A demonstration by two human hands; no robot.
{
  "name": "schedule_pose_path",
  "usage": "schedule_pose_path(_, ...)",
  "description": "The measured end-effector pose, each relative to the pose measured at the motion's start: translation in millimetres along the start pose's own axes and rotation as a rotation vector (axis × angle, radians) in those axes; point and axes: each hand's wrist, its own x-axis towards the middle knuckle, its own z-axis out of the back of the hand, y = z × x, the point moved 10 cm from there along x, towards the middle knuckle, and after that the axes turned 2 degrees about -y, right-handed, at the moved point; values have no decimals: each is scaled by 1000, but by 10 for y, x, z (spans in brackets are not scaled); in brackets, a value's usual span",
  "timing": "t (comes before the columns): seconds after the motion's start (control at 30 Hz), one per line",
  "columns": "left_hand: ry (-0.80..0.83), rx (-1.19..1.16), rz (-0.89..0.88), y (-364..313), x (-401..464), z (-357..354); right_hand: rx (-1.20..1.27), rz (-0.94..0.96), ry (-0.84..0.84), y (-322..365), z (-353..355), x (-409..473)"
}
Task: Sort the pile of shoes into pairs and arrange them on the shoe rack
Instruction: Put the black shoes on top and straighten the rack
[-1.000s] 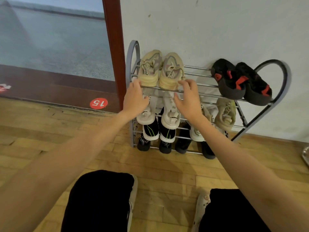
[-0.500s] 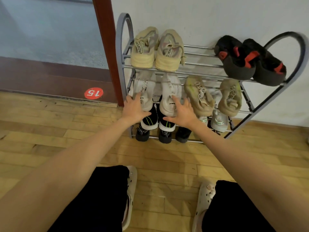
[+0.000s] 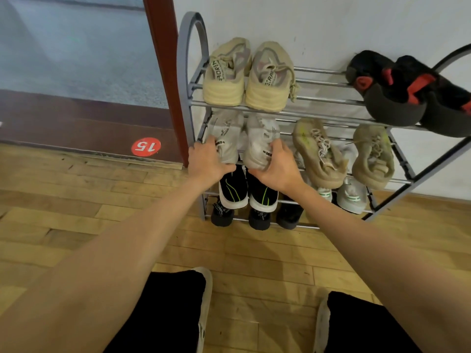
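Dropped from the front rail of the top shelf a second ago to the second shelf, at the left end of the shoe rack [image 3: 190, 72]: left hand [image 3: 207, 163] now curled round the heel of the left white sneaker [image 3: 225, 135], right hand [image 3: 277, 165] cupping the heel of the right white sneaker [image 3: 262, 141], probably squaring that pair to the shelf's front edge. Looks like late tidying, with every shelf already filled in pairs and no loose pile in view. Above, cream knit runners [image 3: 248, 75] with ribbed foam heels; along the top right, fuzzy black slippers [image 3: 397, 98] with red trim; beside the white pair, soft olive-tan knit shoes [image 3: 318, 154], slumped on thin chrome rails.
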Motion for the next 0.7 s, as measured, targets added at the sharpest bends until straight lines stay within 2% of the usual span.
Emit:
schedule_pose_path(0.13, -47, -64, 34, -71, 78, 37, -1, 11, -20, 46, -109, 64)
schedule_pose_path(0.27, -15, -118, 88, 28, 81, -13, 5, 12, -5, 44, -206, 138)
schedule_pose_path(0.4, 61, -57, 124, 35, 38, -55, -21, 21, 58, 60, -253, 144)
schedule_pose_path(0.47, 46, 5, 125, -22, -20, -18, -71, 33, 104, 82, -214, 124)
schedule_pose_path(0.6, -190, 171, -25, -382, -150, 227, -278, 168, 61, 107, 167, 9)
schedule_pose_path(0.7, -247, 145, -187, -759, -228, 184, -397, 209, 27, -85, 542, -149)
